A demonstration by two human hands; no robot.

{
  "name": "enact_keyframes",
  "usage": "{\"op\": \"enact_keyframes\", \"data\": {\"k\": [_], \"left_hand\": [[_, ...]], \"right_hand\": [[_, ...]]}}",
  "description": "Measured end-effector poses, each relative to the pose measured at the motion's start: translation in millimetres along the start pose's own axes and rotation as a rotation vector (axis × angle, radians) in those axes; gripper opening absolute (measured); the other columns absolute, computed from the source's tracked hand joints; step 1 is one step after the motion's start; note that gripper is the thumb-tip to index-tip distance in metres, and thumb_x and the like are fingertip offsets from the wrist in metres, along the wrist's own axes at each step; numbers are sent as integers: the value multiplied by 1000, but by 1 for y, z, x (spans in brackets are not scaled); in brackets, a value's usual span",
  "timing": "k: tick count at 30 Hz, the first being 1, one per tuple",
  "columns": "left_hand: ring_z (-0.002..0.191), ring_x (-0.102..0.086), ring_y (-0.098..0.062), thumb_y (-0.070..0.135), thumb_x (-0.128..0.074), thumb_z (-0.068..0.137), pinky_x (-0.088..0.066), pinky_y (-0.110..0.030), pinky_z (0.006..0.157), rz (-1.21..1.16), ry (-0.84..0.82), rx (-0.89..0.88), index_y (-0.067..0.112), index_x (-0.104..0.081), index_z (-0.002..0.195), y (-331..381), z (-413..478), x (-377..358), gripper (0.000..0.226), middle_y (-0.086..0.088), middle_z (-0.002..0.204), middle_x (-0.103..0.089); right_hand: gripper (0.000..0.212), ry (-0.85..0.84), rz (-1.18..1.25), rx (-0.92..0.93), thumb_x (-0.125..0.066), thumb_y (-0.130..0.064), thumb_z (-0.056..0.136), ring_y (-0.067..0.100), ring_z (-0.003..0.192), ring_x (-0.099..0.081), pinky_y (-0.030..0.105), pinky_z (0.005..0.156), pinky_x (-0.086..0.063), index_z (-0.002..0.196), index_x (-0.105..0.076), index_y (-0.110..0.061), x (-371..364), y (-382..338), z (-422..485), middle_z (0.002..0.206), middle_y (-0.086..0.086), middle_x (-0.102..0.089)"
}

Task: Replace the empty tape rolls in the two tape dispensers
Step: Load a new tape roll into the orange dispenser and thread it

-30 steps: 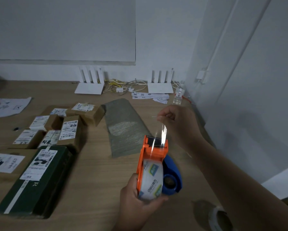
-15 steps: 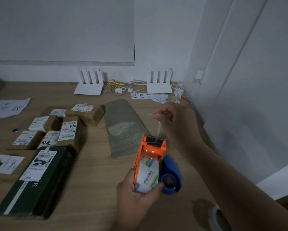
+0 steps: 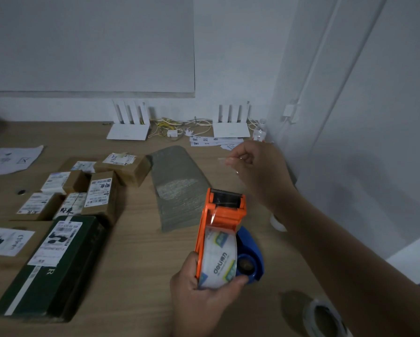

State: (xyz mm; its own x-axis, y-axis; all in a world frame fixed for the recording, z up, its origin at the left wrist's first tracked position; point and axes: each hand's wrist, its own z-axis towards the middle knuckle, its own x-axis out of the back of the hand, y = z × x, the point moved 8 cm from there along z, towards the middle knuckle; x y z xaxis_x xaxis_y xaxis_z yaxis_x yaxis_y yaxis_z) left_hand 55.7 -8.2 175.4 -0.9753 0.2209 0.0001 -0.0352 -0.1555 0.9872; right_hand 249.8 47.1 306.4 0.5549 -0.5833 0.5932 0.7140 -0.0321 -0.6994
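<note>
Your left hand (image 3: 199,295) holds the orange dispenser (image 3: 224,212) upright over the surface (image 3: 136,263)
Its fingers and thumb curl round the dispenser's lower end and the printed roll (image 3: 220,259) seated in it, cutter end up. Your right hand (image 3: 260,171), above and beyond the cutter, pinches a clear tape tab (image 3: 222,159); whether the tab joins the roll cannot be told. The blue dispenser (image 3: 250,256) lies just behind the orange one, and a spare roll (image 3: 325,317) sits by your right forearm
</note>
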Motion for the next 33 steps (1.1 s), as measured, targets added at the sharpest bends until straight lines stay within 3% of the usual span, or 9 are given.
{"op": "enact_keyframes", "data": {"k": [6,20,29,33], "left_hand": [[50,-66,-5,36,-88,32,-53,-16,49,-16,35,-7,35,-71,75,-2,0,4,47,0,62,-75],[50,-67,-7,31,-87,30,-53,-17,50,-60,14,4,38,-72,74,6,-7,0,46,0,62,-75],[49,-65,-6,32,-87,32,-52,-16,48,-61,48,-26,35,-71,74,8,-6,5,45,0,61,-74],[48,-65,-6,32,-86,31,-51,-16,48,-64,34,-37,39,-72,72,12,-7,4,44,0,60,-74]], "right_hand": [[6,-11,19,-6,-72,-20,86,10,60,-62,19,60,-50,81,-71,-18,2,-3,1,65,-6,-67],[6,-44,40,-37,-73,-18,85,2,57,-58,30,68,-56,80,-72,-15,-1,1,3,62,-11,-62],[7,-29,79,-23,-74,-18,83,19,63,-67,41,71,-59,77,-71,-18,2,-6,5,67,0,-69],[10,-36,74,-27,-75,-19,83,10,59,-61,40,71,-60,75,-69,-22,1,-2,6,63,-7,-65]]}}
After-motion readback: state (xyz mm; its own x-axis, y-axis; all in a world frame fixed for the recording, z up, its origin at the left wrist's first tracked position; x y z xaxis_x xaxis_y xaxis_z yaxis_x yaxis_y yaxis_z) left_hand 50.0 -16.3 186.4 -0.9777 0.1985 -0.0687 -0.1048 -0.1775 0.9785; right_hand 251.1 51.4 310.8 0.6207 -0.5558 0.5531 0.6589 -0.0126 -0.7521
